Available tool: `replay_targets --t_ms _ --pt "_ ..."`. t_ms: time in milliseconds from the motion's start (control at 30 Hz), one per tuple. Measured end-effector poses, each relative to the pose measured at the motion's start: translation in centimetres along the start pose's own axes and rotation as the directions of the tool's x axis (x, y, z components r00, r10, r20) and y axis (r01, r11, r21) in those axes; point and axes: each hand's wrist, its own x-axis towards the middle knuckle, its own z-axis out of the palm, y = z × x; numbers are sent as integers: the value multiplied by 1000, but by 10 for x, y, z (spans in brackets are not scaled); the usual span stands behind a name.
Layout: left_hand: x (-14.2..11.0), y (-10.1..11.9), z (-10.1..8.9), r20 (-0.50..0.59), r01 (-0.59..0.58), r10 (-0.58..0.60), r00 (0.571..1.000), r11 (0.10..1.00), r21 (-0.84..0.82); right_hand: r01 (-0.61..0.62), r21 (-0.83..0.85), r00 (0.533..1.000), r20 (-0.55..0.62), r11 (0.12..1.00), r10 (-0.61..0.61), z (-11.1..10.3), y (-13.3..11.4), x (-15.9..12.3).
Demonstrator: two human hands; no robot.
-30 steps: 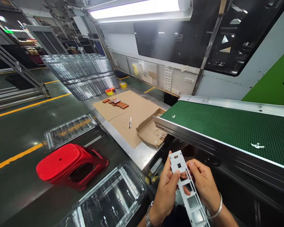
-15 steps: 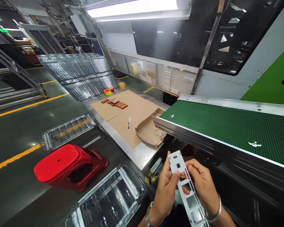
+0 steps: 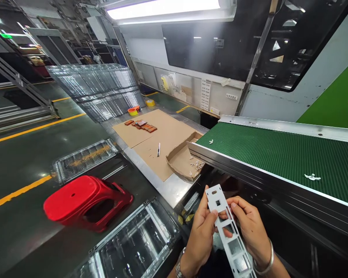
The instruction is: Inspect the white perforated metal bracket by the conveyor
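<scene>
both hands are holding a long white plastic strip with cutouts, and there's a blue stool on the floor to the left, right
Not quite: the stool is red, not blue, as the head view shows. The rest holds: the left hand and right hand both grip the long white plastic strip with cutouts.

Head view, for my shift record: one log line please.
left hand and right hand | grip long white plastic strip with cut-outs | beside green conveyor belt
</scene>
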Motion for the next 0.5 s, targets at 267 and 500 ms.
replay_targets --t_ms 267,500 --pt "3 7 1 18 60 -58 998 987 -149 30 -171 998 -51 985 -40 -24 9 -5" --pt "10 18 -3 22 63 -60 998 985 -162 -238 -157 961 107 958 256 -56 31 -37"
